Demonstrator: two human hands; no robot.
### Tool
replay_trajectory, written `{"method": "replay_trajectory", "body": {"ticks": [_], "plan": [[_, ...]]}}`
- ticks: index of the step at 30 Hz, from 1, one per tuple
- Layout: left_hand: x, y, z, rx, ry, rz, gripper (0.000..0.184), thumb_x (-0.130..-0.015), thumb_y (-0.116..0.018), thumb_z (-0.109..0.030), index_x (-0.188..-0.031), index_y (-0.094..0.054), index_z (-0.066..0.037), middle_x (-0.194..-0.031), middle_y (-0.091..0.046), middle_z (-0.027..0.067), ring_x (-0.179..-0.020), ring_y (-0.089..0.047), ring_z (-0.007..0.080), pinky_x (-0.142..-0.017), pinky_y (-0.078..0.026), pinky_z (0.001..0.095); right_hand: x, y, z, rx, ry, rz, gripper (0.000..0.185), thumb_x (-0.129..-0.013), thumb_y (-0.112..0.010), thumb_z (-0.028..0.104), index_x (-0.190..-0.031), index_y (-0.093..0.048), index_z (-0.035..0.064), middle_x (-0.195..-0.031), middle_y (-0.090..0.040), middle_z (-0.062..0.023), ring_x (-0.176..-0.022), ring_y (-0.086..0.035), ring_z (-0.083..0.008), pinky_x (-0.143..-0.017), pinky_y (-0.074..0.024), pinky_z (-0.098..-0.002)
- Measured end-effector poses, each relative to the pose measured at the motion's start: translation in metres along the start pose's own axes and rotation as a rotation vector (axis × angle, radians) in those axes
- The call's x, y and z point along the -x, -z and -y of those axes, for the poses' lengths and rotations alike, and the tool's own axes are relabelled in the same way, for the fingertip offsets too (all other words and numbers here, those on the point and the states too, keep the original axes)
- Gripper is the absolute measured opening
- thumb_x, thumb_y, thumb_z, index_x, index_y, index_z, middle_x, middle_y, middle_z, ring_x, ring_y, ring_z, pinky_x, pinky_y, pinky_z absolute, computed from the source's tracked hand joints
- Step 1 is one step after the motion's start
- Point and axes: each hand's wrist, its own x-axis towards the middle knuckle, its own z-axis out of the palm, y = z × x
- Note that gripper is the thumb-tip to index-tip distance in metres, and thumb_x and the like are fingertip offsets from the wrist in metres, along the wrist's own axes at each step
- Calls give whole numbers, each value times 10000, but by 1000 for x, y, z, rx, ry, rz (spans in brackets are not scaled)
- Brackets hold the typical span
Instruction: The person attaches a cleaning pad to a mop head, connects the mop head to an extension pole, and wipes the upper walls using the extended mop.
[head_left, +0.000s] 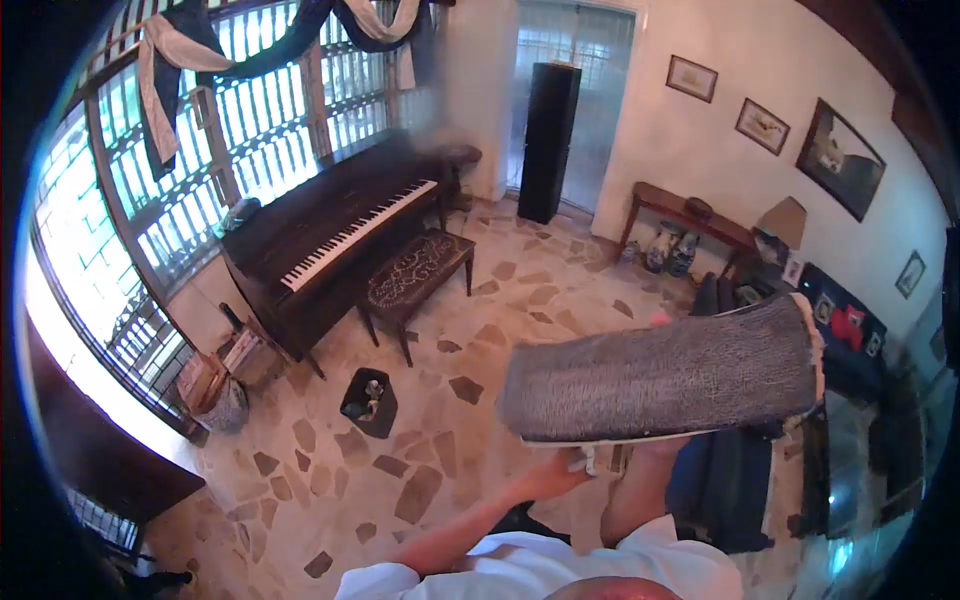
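A long cushion (pixel 665 375) in worn grey-brown ribbed fabric, with pale trim along its edges, is held up in front of me, tilted up toward the right. My left hand (pixel 562 474) is at its lower edge, fingers curled around a small white piece there, perhaps part of the trim. My right forearm rises under the cushion, and most of my right hand (pixel 660 318) is hidden behind it; only a blurred pinkish bit, likely fingertips, shows above the top edge.
A dark piano (pixel 330 240) and patterned bench (pixel 418 268) stand to the left. On the stone floor (pixel 470 480) sits a black tray (pixel 369 403) with small items. A tall black speaker (pixel 550 140), a side table (pixel 690 212) and a dark blue sofa (pixel 720 480) are around.
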Motion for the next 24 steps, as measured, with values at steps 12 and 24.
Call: {"method": "replay_trajectory", "body": {"ticks": [12,24], "plan": [[-304,41,132,-21,-74,90,653,-960,-675,-385,-1484,-483,-47,-1337,-652,191,-1229,-623,307,-1069,-462,390,-222,109,-137,32,-89,-164,726,-970,-633,521,-1463,-493,7,-1398,-589,-227,-1266,-593,-310,-1069,-487,-444],[-592,193,88,-182,-96,-89,531,-998,-607,-395,-1409,-582,-60,-1169,-739,129,-1068,-701,209,-992,-507,361,-379,216,-294,919,-363,113,440,-971,-708,170,-1372,-623,11,-1076,-690,-46,-1005,-636,-137,-896,-513,-303]]}}
